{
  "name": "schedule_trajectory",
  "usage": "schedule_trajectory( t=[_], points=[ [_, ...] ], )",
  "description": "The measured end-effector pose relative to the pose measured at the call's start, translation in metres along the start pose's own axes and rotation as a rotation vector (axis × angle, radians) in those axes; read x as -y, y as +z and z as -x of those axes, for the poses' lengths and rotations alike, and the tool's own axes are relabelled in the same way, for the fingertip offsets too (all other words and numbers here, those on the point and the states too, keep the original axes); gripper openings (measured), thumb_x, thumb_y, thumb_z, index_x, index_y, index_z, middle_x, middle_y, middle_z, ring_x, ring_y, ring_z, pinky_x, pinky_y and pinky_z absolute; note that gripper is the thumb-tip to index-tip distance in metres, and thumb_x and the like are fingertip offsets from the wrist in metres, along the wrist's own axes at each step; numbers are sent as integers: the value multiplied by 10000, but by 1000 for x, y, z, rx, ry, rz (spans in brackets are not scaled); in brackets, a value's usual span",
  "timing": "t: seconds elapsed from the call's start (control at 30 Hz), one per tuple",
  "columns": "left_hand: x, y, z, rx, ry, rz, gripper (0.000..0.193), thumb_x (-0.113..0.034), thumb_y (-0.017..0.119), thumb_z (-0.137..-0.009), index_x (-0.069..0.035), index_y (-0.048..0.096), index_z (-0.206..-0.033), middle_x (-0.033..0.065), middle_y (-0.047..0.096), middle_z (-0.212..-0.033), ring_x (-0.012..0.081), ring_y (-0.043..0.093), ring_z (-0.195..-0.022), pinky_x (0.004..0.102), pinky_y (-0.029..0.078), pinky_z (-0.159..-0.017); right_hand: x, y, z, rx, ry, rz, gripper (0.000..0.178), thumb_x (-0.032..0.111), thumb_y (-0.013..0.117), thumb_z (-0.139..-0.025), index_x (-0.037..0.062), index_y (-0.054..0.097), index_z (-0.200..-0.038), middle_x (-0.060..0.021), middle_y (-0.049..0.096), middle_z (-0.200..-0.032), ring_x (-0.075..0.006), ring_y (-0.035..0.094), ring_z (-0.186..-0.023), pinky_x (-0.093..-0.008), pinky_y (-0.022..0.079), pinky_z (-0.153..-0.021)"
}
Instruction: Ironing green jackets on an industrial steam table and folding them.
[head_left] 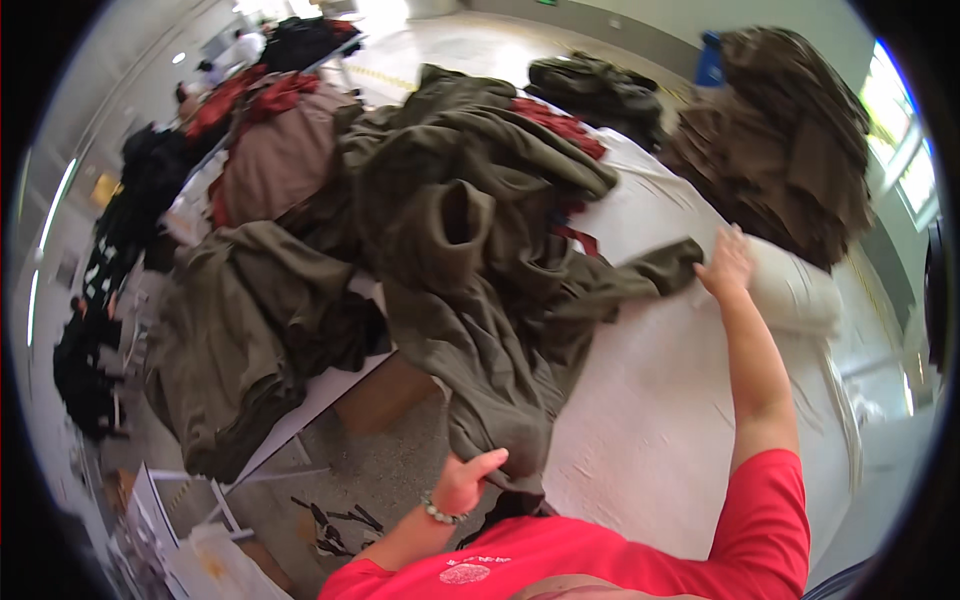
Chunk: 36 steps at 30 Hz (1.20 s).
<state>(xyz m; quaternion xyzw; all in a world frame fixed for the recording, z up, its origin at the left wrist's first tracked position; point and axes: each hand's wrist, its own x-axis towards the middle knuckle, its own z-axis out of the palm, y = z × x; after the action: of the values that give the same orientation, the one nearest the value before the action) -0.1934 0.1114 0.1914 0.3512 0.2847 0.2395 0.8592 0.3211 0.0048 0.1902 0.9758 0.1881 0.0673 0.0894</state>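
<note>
A dark olive garment (500,340) lies spread over the white-covered table (640,400), with one sleeve (650,278) stretched out to the right. My left hand (470,482), with a bead bracelet at the wrist, is closed on the garment's near end, thumb over the cloth. At the end of the sleeve, my right hand (728,262) rests with fingers stretched out, its thumb side against or close beside the cuff. A round opening (463,218) shows in the bunched olive cloth farther up.
More olive garments (250,320) hang over the table's left edge. Red cloth (560,125) and a dusty pink heap (285,150) lie behind. A white roll (795,285) sits at the right. Tall brown piles (790,150) stand beyond it. A cardboard box (390,395) is below the table edge.
</note>
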Motion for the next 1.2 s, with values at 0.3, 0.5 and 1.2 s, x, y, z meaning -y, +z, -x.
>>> schedule_trajectory(
  t=[0.3,0.5,1.2],
  points=[
    [24,18,-1,68,-298,24,471,-41,620,-919,44,488,-1363,114,614,-1288,220,592,-1198,386,474,-1036,-29,21,27,40,-94,228,744,132,707,-826,128,381,-1495,-143,295,-1603,-401,325,-1455,-634,413,-1039],
    [33,57,15,277,-30,-124,460,-86,688,-920,21,522,-1336,44,618,-1237,123,596,-1091,299,498,-945,-144,34,213,-226,-310,99,661,-13,609,-813,118,449,-1441,-148,363,-1571,-406,354,-1442,-631,332,-1114],
    [22,390,191,1169,850,14,278,-75,536,-980,54,620,-1212,141,674,-1156,259,664,-1023,436,505,-960,-278,-32,525,-289,-165,-1353,802,190,850,-788,75,438,-1467,-148,620,-1342,-280,594,-1253,-390,468,-1055]
  ],
)
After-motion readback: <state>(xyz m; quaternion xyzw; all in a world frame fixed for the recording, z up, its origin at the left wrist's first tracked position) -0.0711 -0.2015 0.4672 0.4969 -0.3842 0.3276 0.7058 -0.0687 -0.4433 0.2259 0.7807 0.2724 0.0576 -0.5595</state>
